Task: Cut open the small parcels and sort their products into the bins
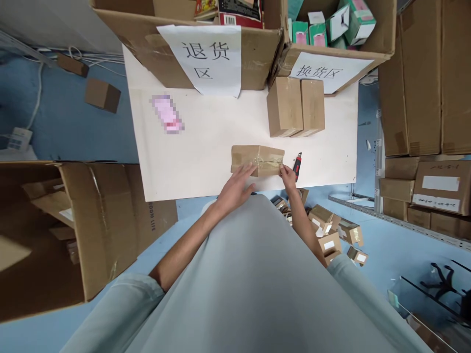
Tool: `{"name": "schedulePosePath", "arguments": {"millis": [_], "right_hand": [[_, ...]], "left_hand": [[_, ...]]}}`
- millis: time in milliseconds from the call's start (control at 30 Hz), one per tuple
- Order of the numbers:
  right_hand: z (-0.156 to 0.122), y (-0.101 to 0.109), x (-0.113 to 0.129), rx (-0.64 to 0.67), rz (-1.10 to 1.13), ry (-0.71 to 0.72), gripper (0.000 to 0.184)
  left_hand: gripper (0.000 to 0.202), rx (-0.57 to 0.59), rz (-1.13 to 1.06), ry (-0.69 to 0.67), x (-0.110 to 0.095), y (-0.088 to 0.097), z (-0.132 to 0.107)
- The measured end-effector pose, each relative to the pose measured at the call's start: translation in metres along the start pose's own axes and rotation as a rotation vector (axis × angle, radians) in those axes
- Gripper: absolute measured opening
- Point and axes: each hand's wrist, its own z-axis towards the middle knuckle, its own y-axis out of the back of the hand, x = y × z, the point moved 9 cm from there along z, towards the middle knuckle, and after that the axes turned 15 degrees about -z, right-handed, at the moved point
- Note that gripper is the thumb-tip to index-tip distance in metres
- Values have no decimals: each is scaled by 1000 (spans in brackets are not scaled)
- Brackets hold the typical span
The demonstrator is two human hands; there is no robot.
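A small taped cardboard box [257,158] lies near the front edge of the white table [206,147]. My left hand [237,185] rests flat against the box's near left side, fingers stretched out. My right hand [287,175] pinches the box's right end with closed fingers. A red and black utility knife [297,165] lies on the table just right of my right hand.
Two upright cardboard boxes [295,107] stand behind. Two large open cartons with paper signs [211,56] [324,71] sit at the table's back. A blurred pink item [167,113] lies at the left. A big open carton [73,230] stands on the floor left; small boxes [331,233] lie right.
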Motion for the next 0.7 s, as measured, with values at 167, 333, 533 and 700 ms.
{"name": "schedulePosePath", "arguments": {"millis": [167, 333, 533, 700], "right_hand": [[2, -1, 24, -56, -27, 76, 76], [-6, -28, 56, -27, -75, 141, 71], [-43, -50, 109, -52, -268, 278, 63], [-88, -79, 183, 14, -393, 508, 48]], "left_hand": [[73, -135, 30, -1, 26, 24, -6], [77, -260, 8, 113, 81, 54, -9], [69, -342, 9, 167, 120, 78, -27], [63, -473, 46, 283, 149, 109, -45]]}}
